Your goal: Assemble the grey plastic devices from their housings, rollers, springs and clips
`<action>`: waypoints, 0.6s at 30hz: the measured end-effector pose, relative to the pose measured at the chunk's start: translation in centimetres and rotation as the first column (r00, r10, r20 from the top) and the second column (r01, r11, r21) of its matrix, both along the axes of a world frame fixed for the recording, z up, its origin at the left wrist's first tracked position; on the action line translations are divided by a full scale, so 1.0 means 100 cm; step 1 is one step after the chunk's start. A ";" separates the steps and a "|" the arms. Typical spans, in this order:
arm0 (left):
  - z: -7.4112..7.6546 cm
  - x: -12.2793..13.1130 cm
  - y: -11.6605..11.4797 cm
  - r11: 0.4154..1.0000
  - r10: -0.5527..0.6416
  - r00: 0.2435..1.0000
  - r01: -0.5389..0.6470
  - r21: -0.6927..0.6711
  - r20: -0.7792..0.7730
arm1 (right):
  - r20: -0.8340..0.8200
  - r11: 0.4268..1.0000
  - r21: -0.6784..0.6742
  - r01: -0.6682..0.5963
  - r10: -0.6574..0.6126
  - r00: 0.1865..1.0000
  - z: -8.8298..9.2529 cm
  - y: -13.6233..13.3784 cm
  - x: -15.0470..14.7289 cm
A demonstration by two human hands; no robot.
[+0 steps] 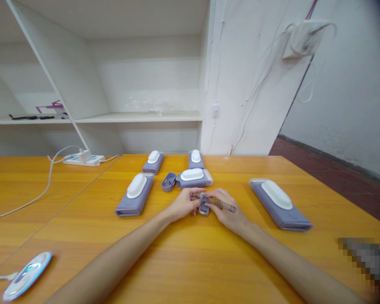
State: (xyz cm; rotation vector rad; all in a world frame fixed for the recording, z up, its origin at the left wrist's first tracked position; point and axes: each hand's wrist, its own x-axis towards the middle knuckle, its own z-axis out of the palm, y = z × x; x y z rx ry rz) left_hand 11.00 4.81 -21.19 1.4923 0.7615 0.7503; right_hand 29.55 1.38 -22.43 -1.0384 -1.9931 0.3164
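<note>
At the middle of the table, my left hand has its fingers closed on a small grey-blue part. My right hand grips a patterned, pen-like tool, whose inner end meets the small part. Just beyond the hands lies a grey-purple device with a white oval top. Beside it, on the left, an open grey-purple cup-like piece rests on the table. Fine detail between the fingertips is too small to make out.
Similar white-topped devices stand at left, right, back left and back centre. A glowing round charger lies front left, a power strip back left. A blurred dark object is at right.
</note>
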 end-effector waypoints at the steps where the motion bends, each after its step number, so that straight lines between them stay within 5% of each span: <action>1: 0.000 -0.001 0.001 1.000 -0.021 1.000 0.021 -0.001 0.002 | 0.003 1.000 0.007 -0.014 0.014 1.000 -0.001 0.000 0.001; 11: 0.003 -0.001 0.000 0.998 -0.047 0.999 0.047 -0.031 0.004 | 0.050 0.991 0.093 -0.095 0.090 0.995 0.004 -0.002 0.001; 18: 0.003 -0.001 0.001 0.998 -0.028 1.000 0.028 -0.053 0.002 | 0.004 0.995 0.026 -0.098 0.098 0.995 0.006 -0.003 -0.001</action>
